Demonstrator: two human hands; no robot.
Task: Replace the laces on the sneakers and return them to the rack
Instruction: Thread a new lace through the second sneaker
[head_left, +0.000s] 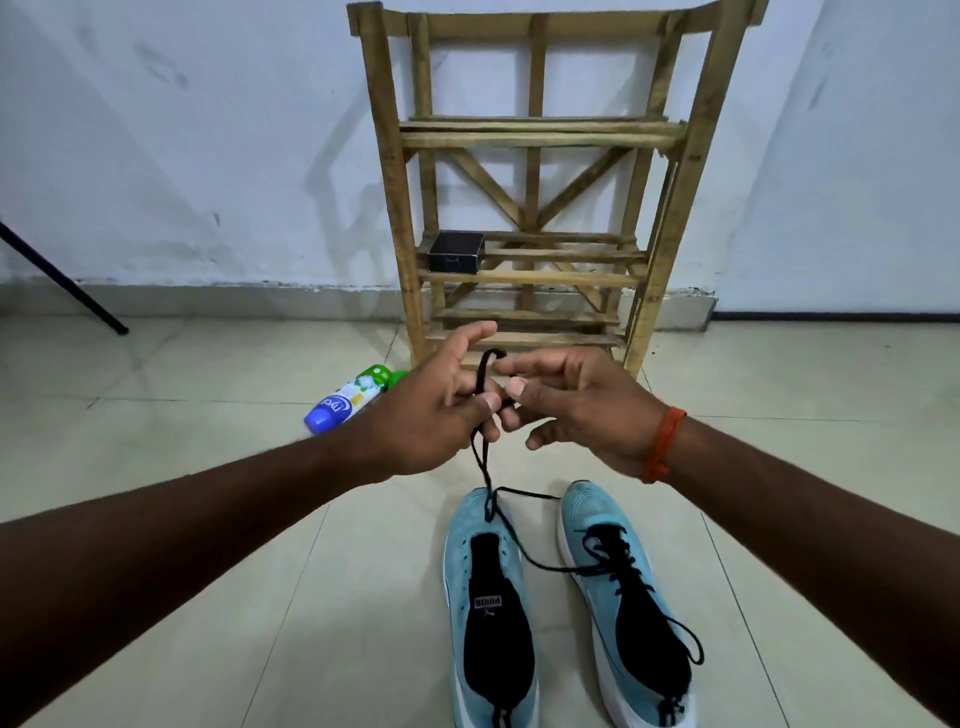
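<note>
Lace (483, 457), black, is pinched between thumb and fingers of my left hand (441, 410). Its loop sticks up beside my right hand (587, 405), whose half-curled fingers touch it (whether they grip it, I cannot tell). It hangs to the toe of the unlaced left sneaker (460, 545) and trails across to the laced right sneaker (587, 514). Both sit on the tiles before the wooden rack (524, 135).
</note>
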